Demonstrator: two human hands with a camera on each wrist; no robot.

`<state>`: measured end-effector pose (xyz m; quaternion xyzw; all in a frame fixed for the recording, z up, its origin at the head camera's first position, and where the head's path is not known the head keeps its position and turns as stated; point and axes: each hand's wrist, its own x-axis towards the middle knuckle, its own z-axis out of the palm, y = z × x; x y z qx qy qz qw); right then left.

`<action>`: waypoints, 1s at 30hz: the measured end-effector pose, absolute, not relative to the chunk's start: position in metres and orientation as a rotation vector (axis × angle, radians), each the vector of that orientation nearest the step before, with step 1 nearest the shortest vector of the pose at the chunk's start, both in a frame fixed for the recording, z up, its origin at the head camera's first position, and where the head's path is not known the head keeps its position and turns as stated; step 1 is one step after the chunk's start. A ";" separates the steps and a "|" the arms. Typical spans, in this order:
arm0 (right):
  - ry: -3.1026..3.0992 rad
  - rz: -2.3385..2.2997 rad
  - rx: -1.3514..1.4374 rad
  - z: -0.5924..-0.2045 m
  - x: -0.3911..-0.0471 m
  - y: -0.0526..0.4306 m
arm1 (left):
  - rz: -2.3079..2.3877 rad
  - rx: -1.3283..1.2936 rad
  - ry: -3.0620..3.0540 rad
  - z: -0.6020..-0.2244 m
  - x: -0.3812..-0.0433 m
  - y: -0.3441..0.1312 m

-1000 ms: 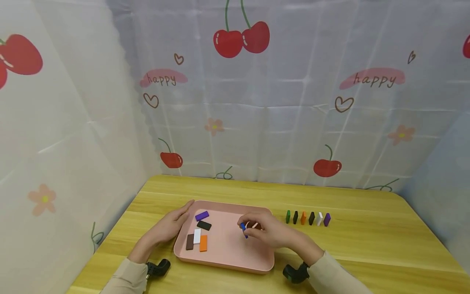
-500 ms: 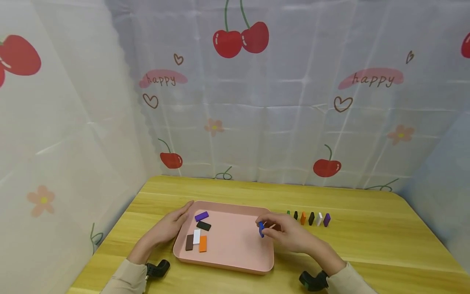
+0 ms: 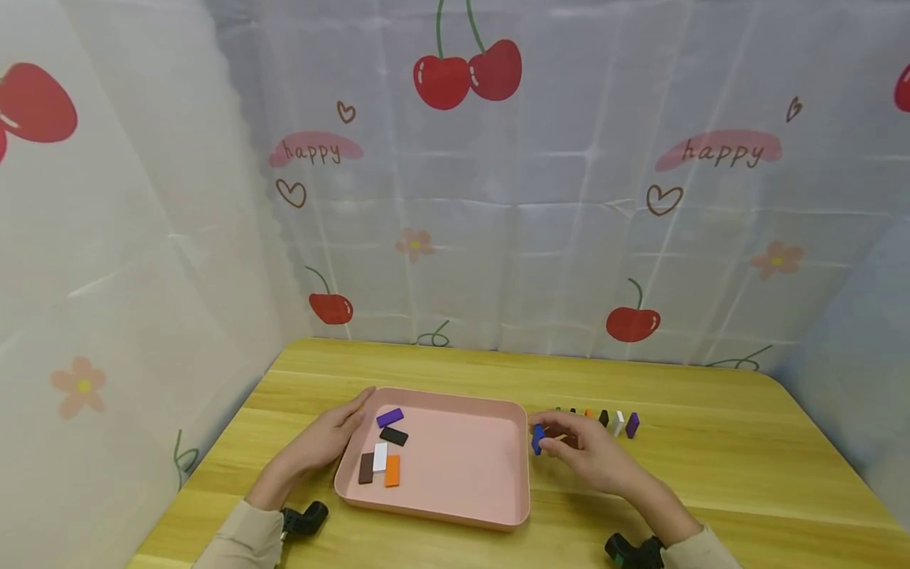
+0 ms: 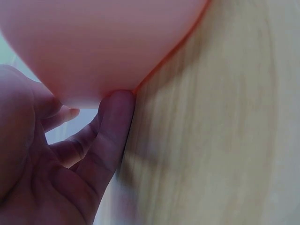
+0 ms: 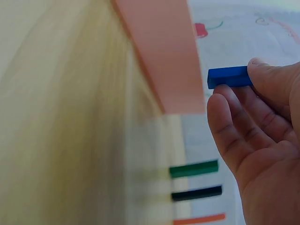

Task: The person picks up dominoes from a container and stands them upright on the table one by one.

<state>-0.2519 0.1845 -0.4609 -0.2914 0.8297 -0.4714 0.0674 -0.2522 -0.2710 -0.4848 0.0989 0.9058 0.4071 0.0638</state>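
My right hand (image 3: 597,454) pinches a blue domino (image 3: 538,439) between thumb and fingers, just outside the right wall of a pink tray (image 3: 455,518). In the right wrist view the blue domino (image 5: 229,77) sticks out past the fingertips, above the table. My left hand (image 3: 323,437) rests along the tray's left side, fingers fairly straight; the left wrist view has its fingertips (image 4: 119,101) against the outer wall. Inside the tray lie a purple domino (image 3: 389,418), a black one (image 3: 394,436), a white one (image 3: 380,457), a dark brown one (image 3: 366,468) and an orange one (image 3: 392,471).
Right of the tray, a row of upright dominoes stands on the wooden table (image 3: 711,474), with a white domino (image 3: 618,423) and a purple domino (image 3: 633,425) at its right end. Its left part, including a green domino (image 5: 194,168), is mostly behind my right hand in the head view.
My right hand has carried the blue domino rightward, from over the tray to beyond its right wall. My left hand and the dominoes in the tray have stayed in place.
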 end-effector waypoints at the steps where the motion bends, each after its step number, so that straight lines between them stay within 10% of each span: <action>1: 2.507 -1.415 -0.872 -0.462 -0.252 0.187 | 1.229 0.288 2.735 -0.485 -0.252 -0.271; 30: 2.700 -1.350 -0.603 -0.492 -0.255 0.205 | 1.222 0.259 2.717 -0.485 -0.254 -0.270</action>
